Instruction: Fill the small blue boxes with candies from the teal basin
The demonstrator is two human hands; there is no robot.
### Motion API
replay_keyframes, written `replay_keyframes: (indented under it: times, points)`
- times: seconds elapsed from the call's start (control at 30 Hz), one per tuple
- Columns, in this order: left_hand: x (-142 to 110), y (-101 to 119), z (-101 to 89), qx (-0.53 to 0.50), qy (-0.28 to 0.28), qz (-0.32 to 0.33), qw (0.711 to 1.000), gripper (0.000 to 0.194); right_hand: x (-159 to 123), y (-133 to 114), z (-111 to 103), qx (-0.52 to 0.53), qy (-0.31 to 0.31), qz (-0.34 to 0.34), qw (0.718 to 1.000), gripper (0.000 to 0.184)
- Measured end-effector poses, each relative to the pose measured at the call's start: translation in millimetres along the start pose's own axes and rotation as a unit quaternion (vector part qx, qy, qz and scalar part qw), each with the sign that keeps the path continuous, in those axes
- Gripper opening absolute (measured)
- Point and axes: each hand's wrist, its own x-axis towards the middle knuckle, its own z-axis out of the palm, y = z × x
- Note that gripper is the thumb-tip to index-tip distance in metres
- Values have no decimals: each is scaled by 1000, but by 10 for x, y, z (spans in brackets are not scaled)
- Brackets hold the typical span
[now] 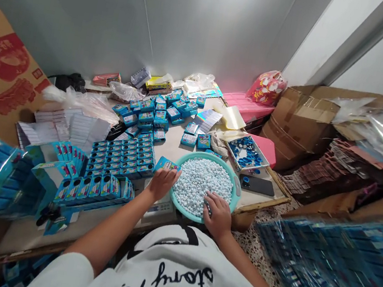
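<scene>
Left grip (163,183) is clamped on a blue box (166,164) at the basin (235,180)'s left rim. Right grip (218,214) rests in the beads (200,179), fingers bent; whether it pinches any, cannot tell. Step in hand, as judged: picking beads. A lift would call for closed fingers and a steady box. Left of left grip: rows of boxes (122,151) on the counter (173,140). Beyond right grip: phone (257,186).
</scene>
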Motion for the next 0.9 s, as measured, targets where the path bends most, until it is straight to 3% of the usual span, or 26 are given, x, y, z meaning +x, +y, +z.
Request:
replay_keyframes:
  times: [0.27,0.47,0.67,0.8,0.9]
  points:
    - [240,-108,-179,48,-75,78,993,39,-1,-11,-9,7,9,-3,1000,32]
    - [183,-30,-200,101,-41,56,992,43,-3,-17,-25,7,10,-2,1000,32]
    - [114,28,-287,16,11,-117,993,56,-2,-7,-25,3,11,-3,1000,32]
    - [-143,-13,-299,-79,112,-259,956,45,-4,-6,-18,6,22,-6,1000,32]
    - [-432,-94,-256,-145,139,-334,921,43,-13,0,-11,8,21,-5,1000,32]
